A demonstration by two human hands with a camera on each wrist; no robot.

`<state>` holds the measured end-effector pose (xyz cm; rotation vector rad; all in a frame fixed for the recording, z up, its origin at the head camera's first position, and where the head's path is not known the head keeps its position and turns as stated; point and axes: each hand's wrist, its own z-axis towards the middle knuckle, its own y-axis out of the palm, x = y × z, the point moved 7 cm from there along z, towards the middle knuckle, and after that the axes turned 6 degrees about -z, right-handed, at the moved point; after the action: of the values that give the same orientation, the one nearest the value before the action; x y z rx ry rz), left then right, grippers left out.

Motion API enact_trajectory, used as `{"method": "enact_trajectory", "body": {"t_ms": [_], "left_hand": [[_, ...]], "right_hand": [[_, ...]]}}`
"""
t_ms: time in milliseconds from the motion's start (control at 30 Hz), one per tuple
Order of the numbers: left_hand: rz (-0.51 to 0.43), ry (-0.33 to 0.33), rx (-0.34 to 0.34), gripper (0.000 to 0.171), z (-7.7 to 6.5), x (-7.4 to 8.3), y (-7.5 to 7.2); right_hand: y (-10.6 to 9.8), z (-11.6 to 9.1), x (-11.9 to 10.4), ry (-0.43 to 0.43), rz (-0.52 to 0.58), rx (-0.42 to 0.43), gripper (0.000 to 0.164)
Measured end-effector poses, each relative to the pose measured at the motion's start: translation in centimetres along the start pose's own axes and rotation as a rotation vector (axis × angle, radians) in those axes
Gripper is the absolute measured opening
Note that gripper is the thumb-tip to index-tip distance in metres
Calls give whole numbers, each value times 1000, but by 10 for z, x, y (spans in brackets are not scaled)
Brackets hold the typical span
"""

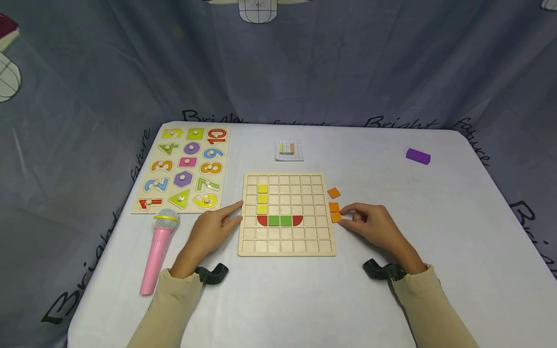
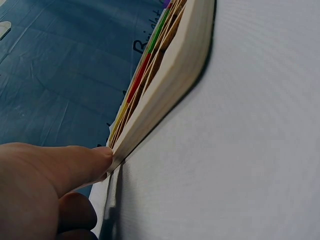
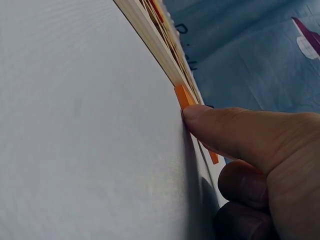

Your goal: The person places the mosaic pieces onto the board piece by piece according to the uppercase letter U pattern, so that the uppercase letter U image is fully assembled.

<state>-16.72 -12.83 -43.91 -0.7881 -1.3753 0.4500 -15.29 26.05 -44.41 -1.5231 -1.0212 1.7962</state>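
Observation:
A wooden grid board [image 1: 313, 246] lies flat on the table. It holds yellow square tiles [image 1: 262, 198] in a column and, below them, a row of two green squares [image 1: 280, 221] between red rounded pieces [image 1: 298, 221]. My left hand [image 1: 212, 231] rests its index finger and thumb at the board's left edge, the thumb touching that edge in the left wrist view. Three orange square tiles [image 1: 333, 193] lie along the board's right side. With index and thumb spread apart, my right hand [image 1: 375, 225] touches the two nearer ones; its thumb tip presses an orange tile [image 3: 181, 96] by the board's edge.
A small pattern card [image 1: 289, 151] lies behind the board. To the left are a number-and-shape puzzle board [image 1: 145, 208] and a pink toy microphone [image 1: 155, 261]. A purple block [image 1: 418, 156] sits at the back right. Grey patterned cloth [image 1: 348, 63] hangs behind the white table.

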Motion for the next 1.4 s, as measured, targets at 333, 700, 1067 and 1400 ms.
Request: {"method": "enact_trajectory", "body": {"t_ms": [333,700,1067,1400], "left_hand": [[3,-5,-1,46,0,-2,-1],[7,-7,-1,46,0,-2,0],[-4,-16,-5,46,0,-4,1],[-2,-6,-2,46,0,-1,0]], "right_hand": [[3,2,0,-23,-12,-8,21],[1,0,2,-66,-18,40,19],[1,-1,-3,-62,40,74,20],[3,6,-23,-119,37,82,22]]}}
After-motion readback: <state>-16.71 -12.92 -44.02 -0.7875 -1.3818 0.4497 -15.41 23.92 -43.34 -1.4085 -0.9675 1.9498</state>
